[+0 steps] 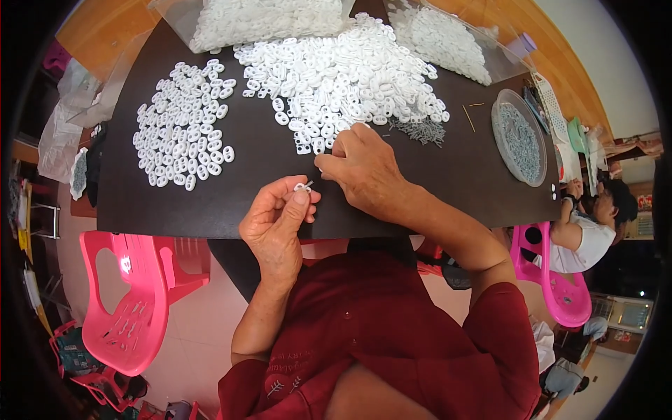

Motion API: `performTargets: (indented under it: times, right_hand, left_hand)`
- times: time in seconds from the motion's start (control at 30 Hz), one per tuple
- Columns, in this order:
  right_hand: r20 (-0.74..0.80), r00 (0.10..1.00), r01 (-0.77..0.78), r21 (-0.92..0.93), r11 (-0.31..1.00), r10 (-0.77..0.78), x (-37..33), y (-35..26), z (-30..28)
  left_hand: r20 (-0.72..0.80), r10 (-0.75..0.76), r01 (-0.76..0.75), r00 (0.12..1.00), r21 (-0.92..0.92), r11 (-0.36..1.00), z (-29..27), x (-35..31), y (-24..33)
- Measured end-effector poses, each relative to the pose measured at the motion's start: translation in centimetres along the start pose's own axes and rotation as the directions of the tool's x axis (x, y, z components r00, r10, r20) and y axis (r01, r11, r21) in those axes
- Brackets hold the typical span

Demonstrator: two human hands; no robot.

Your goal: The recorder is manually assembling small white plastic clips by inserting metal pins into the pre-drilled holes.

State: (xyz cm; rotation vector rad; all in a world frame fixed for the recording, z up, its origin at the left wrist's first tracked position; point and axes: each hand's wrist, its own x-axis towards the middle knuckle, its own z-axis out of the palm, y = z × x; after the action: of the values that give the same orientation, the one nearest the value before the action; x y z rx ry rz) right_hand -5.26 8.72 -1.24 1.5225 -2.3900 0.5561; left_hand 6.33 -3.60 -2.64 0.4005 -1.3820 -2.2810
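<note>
Above the table's near edge, my left hand [273, 227] pinches a small white oval plastic piece [300, 187] between thumb and fingers. A thin grey screw-like pin [309, 184] sticks up at that piece. My right hand [367, 168] is just beyond and to the right, its fingers curled and pressed together at the near edge of the big heap of white pieces [336, 77]. A speck of white shows at its fingertips, too small to name. Beside its knuckles lies a small pile of grey pins [423, 131].
White two-holed pieces [182, 126] are spread at the left. Bags of white parts [273, 21] stand at the back. A round clear tub [498, 129] of grey pins is at the right, near two thin brass-coloured sticks [470, 119]. Pink chairs [133, 308] flank the dark table [161, 213]; another person [577, 238] sits right.
</note>
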Motion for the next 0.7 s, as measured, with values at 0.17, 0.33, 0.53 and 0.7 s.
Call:
performTargets:
  times: [0.17,0.33,0.53,0.7]
  right_hand:
    - [0.015,0.999,-0.048,0.068,0.997,0.047,-0.7,0.1,0.1]
    - [-0.015,0.999,-0.048,0.123,0.991,0.051,-0.8,0.3,0.0]
    - [-0.083,0.995,-0.034,0.248,0.968,0.056,-0.7,-0.3,-0.8]
    - [-0.027,0.997,-0.053,0.371,0.927,0.068,-0.2,-0.7,-2.4]
  left_hand:
    - [0.024,-0.003,0.003,1.0,0.003,1.0,-0.1,0.1,-0.1]
    - [0.034,-0.001,0.001,0.999,0.007,1.0,-0.1,0.0,0.0]
    - [0.024,-0.01,0.01,1.0,0.004,1.0,0.1,0.2,0.2]
    - [-0.04,0.077,-0.072,0.996,0.105,0.992,1.0,0.7,0.5]
